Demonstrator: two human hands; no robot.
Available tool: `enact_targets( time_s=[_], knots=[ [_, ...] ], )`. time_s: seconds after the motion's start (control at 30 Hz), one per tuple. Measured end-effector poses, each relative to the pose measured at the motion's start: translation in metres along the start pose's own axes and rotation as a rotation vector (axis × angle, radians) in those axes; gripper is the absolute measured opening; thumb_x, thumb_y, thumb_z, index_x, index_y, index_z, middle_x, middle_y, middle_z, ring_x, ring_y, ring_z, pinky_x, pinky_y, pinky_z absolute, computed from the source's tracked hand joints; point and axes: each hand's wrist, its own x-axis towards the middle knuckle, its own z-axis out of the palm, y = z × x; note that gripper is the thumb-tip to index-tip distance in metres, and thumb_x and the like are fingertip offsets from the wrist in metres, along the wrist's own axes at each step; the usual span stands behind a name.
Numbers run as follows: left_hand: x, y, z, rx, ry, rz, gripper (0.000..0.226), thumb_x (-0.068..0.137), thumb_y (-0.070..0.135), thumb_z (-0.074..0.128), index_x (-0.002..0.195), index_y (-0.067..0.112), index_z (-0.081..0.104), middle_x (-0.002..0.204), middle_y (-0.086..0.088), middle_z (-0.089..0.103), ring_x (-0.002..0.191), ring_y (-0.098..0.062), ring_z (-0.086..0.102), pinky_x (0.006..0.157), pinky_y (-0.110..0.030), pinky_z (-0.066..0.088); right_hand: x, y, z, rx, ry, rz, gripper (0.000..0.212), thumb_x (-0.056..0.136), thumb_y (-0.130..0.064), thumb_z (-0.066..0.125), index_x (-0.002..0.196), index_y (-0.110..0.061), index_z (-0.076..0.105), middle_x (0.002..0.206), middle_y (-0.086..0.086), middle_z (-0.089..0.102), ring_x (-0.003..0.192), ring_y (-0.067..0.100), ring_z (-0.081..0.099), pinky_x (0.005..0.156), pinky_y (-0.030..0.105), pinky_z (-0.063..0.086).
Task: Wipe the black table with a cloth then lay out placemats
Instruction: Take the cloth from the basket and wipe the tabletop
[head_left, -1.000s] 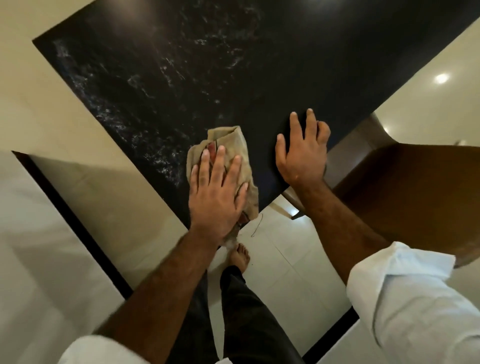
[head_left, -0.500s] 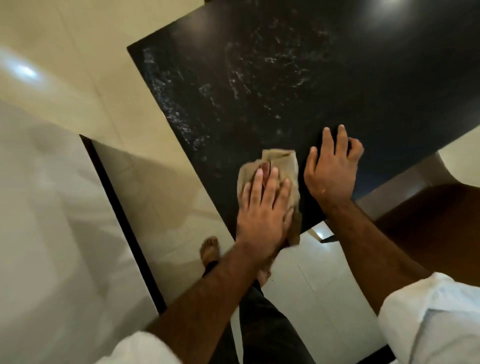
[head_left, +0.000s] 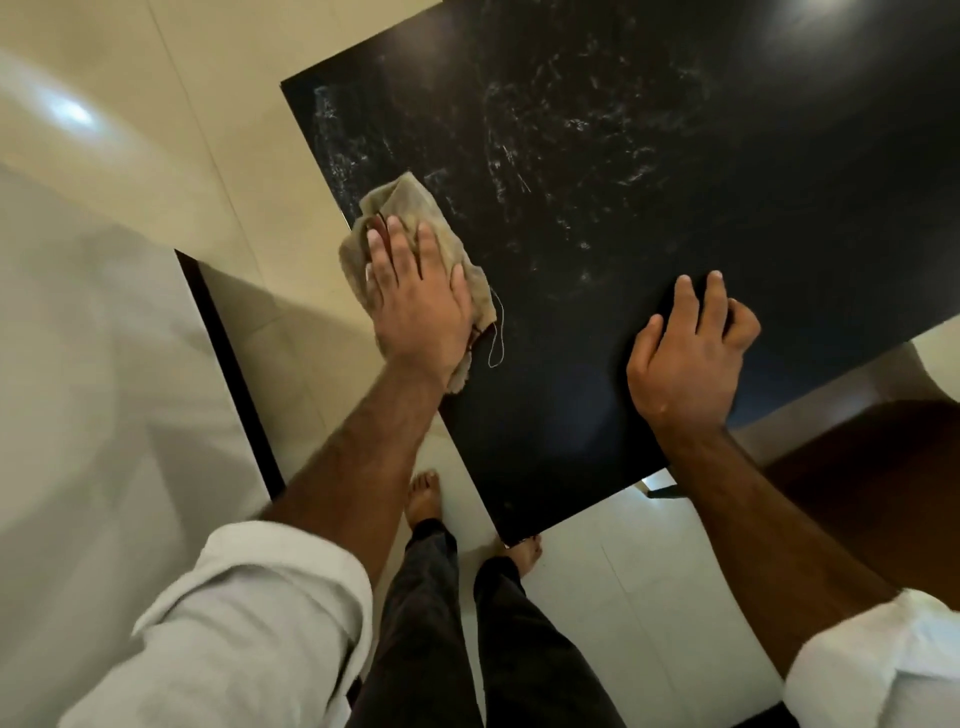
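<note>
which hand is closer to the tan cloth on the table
Left. The left hand presses flat on the cloth; the right hand rests on the bare black table, apart from it, to the right.

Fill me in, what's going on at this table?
A person is wiping the black table. The left hand presses flat on a crumpled beige cloth at the table's left edge. The right hand rests bare on the tabletop near the near edge. Whitish streaks show on the surface beyond the cloth, so the wiping isn't finished.
</note>
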Motion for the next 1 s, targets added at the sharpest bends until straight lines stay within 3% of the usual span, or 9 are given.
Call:
enact_targets(
  time_s=[0.23,0.33,0.57,0.67,0.83,0.93,1.0],
  knots=[
    [-0.124,0.016,0.005,0.065,-0.088,0.263,0.074,0.116,0.057,0.020,0.178,0.017,0.012,0.185,-0.022,0.002,0.171,-0.043,0.001,0.137,-0.058,0.015,0.021,-0.025,-0.008,-0.014,-0.029,-0.110,0.065,0.112,-0.044,0.042,0.167,-0.009,0.041,0.174,0.022,0.035,0.151,0.048,0.039,0.119,0.062,0.042],
    [-0.079,0.002,0.002,0.073,-0.064,0.272,0.073,0.116,0.055,0.024,0.177,0.016,0.018,0.183,-0.024,0.009,0.170,-0.046,0.007,0.137,-0.059,0.018,0.021,-0.030,-0.004,-0.003,-0.055,-0.123,0.067,0.113,-0.046,0.040,0.170,-0.011,0.038,0.179,0.017,0.030,0.159,0.045,0.032,0.125,0.060,0.038],
    [0.103,-0.023,-0.016,-0.025,0.007,0.066,0.076,0.113,0.057,0.016,0.175,0.013,0.023,0.182,-0.024,0.017,0.169,-0.049,0.011,0.137,-0.061,0.016,0.029,-0.033,0.002,-0.025,-0.096,-0.209,0.067,0.115,-0.046,0.038,0.173,-0.015,0.032,0.183,0.013,0.021,0.169,0.040,0.019,0.128,0.059,0.036],
    [0.074,-0.002,-0.015,-0.022,0.005,0.110,0.074,0.115,0.056,0.016,0.176,0.015,0.020,0.182,-0.023,0.015,0.169,-0.048,0.011,0.136,-0.062,0.018,0.045,-0.041,0.001,-0.012,-0.114,-0.218,0.069,0.114,-0.051,0.037,0.174,-0.015,0.030,0.184,0.012,0.019,0.170,0.040,0.016,0.128,0.060,0.035],
    [-0.026,0.014,-0.004,0.059,-0.090,0.400,0.072,0.116,0.056,0.023,0.178,0.021,0.013,0.185,-0.020,0.006,0.171,-0.043,0.005,0.137,-0.059,0.016,0.056,-0.059,0.001,0.000,-0.122,-0.159,0.071,0.114,-0.053,0.036,0.174,-0.015,0.030,0.185,0.012,0.017,0.170,0.040,0.012,0.129,0.060,0.032],
    [0.012,-0.008,-0.006,0.065,-0.077,0.431,0.072,0.116,0.059,0.027,0.178,0.025,0.013,0.185,-0.016,0.007,0.171,-0.042,0.005,0.137,-0.060,0.014,0.055,-0.062,0.001,0.000,-0.114,-0.149,0.071,0.114,-0.054,0.035,0.175,-0.017,0.028,0.185,0.010,0.016,0.171,0.037,0.009,0.131,0.059,0.030],
    [0.070,-0.030,-0.011,0.053,-0.034,0.345,0.070,0.116,0.058,0.029,0.178,0.026,0.019,0.185,-0.016,0.014,0.170,-0.045,0.011,0.136,-0.063,0.016,0.055,-0.062,0.001,0.007,-0.115,-0.144,0.071,0.114,-0.054,0.033,0.175,-0.018,0.028,0.185,0.009,0.016,0.172,0.037,0.007,0.133,0.059,0.028]
  ],
)
